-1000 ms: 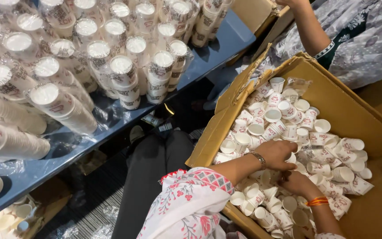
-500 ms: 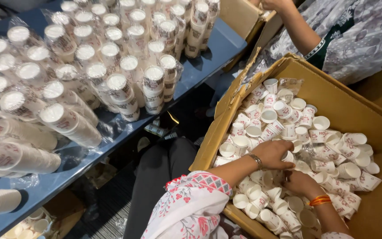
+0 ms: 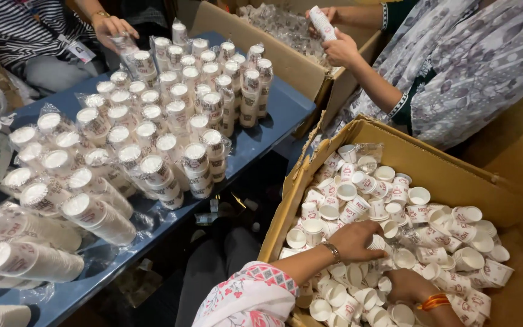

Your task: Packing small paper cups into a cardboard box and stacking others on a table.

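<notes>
A large cardboard box (image 3: 437, 158) at the lower right holds several loose small white paper cups (image 3: 394, 206) with red print. My left hand (image 3: 358, 239), a metal bracelet on its wrist, reaches in from the lower left and closes its fingers around a small paper cup (image 3: 375, 242) lying on the pile. My right hand (image 3: 408, 284), with an orange bangle on the wrist, lies palm down among the cups nearer the box's front. Its fingertips are buried in the cups and hidden.
A blue table (image 3: 279, 106) on the left carries several plastic-wrapped stacks of cups (image 3: 198, 160). A person at the upper right holds a cup stack (image 3: 322, 23) over a second cardboard box (image 3: 255, 39). Another person's hand (image 3: 111, 27) works at the table's far end.
The view has lifted, so the far end of the table and the other people show. My left hand has slid slightly forward onto a cup; my right hand stays among the cups.
</notes>
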